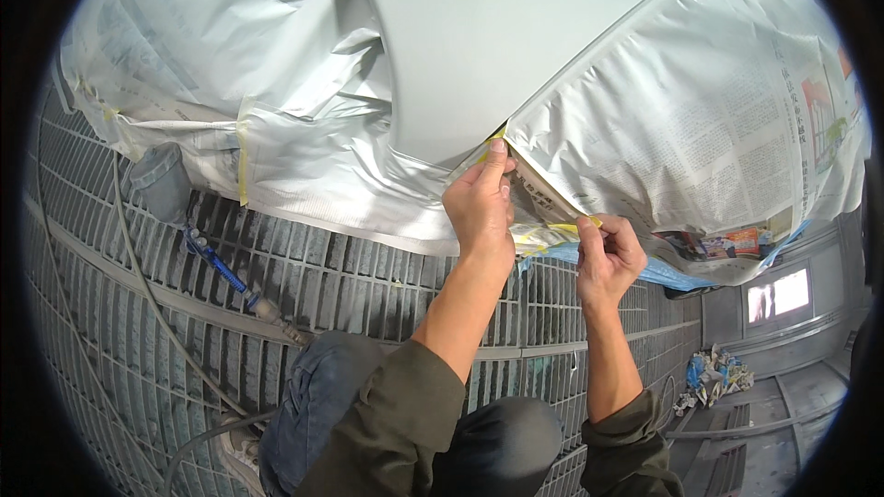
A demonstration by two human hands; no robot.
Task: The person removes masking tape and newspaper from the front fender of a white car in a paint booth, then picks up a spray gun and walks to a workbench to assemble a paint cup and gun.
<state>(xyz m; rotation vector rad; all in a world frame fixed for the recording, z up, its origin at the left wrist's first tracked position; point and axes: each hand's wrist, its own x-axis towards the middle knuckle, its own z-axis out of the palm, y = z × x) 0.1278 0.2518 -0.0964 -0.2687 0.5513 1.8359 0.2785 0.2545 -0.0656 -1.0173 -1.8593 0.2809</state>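
Observation:
A pale grey vehicle panel (460, 37) is bordered by masking sheets of plastic and newspaper (663, 120). My left hand (479, 212) pinches yellow tape and paper at the panel's lower corner, thumb pressed on top. My right hand (606, 258) pinches the end of a strip of yellow tape (552, 233) along the folded newspaper edge. Between my hands lies a narrow triangle of printed paper (539, 189). A blue plastic sheet (663, 271) hangs below the paper on the right.
A slatted metal grating (138, 304) lies below, with hoses (138, 267), a blue-handled spray tool with grey cup (216, 262) and crumpled paper (714, 377). My bent knees (497, 442) are at the bottom. A wall with a bright window (776, 296) is at right.

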